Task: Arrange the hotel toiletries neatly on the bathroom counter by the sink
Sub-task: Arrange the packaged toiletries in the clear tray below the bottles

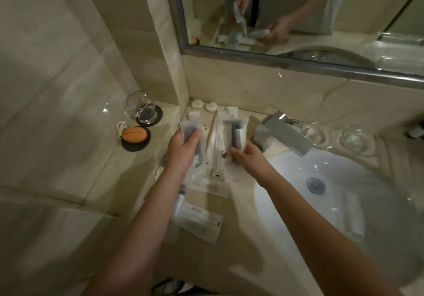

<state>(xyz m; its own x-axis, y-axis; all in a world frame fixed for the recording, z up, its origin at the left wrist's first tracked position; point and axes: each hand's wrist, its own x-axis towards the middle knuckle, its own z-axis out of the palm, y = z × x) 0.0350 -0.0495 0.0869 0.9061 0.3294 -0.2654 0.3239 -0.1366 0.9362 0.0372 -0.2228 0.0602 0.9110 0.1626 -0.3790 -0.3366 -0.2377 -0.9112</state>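
My left hand (pixel 183 147) grips a clear toiletry packet (pixel 191 130) with a dark item inside, held above the counter. To its right, my right hand (pixel 246 153) holds a second clear packet (pixel 236 130) containing a dark razor-like item. Between the hands lie long white packets (pixel 215 149) on the marble counter (pixel 238 194). Nearer to me lie a flat packet (pixel 211 188) and a larger packet (pixel 202 223). Two small round white soaps (pixel 197 103) sit against the back wall. The white sink (pixel 344 194) is to the right.
A chrome faucet (pixel 284 135) stands behind the sink, with two glass dishes (pixel 353 139) to its right. On the left ledge stand a glass tumbler (pixel 141 110) on a dark coaster and an orange object (pixel 134 133) on another coaster. A mirror (pixel 298 16) hangs above.
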